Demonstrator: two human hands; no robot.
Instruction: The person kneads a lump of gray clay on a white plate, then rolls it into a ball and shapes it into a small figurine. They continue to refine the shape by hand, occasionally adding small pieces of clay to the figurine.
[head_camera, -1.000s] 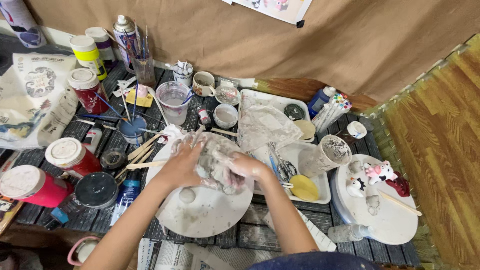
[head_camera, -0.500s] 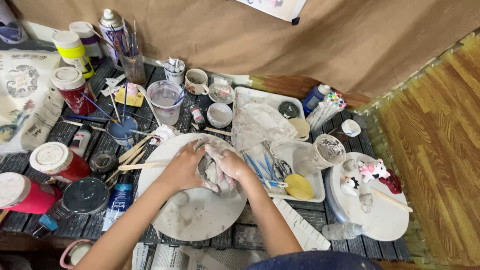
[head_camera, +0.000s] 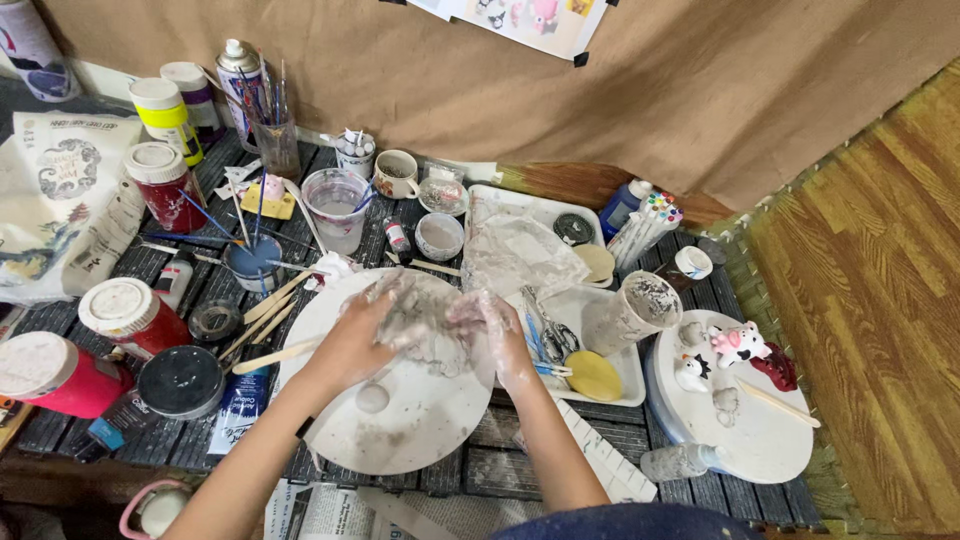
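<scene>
Just left of the frame's centre, both hands press on a pale grey lump of clay (head_camera: 425, 325) that sits on the upper part of a round white board (head_camera: 400, 440). The left hand (head_camera: 352, 345) cups the lump from the left with fingers spread over its top; the right hand (head_camera: 492, 335) closes on it from the right, smeared white with clay. A small clay ball (head_camera: 372, 397) lies on the board just below the left hand. To the right of the board a white tray (head_camera: 620, 385) holds scissors (head_camera: 553, 335) and a yellow sponge (head_camera: 593, 375). Further right, a second round board (head_camera: 760, 440) carries a small cow figurine (head_camera: 738, 343). At the left edge stand red paint jars (head_camera: 130, 315) with white lids, and wooden sticks (head_camera: 262, 305) lie beside the first board
</scene>
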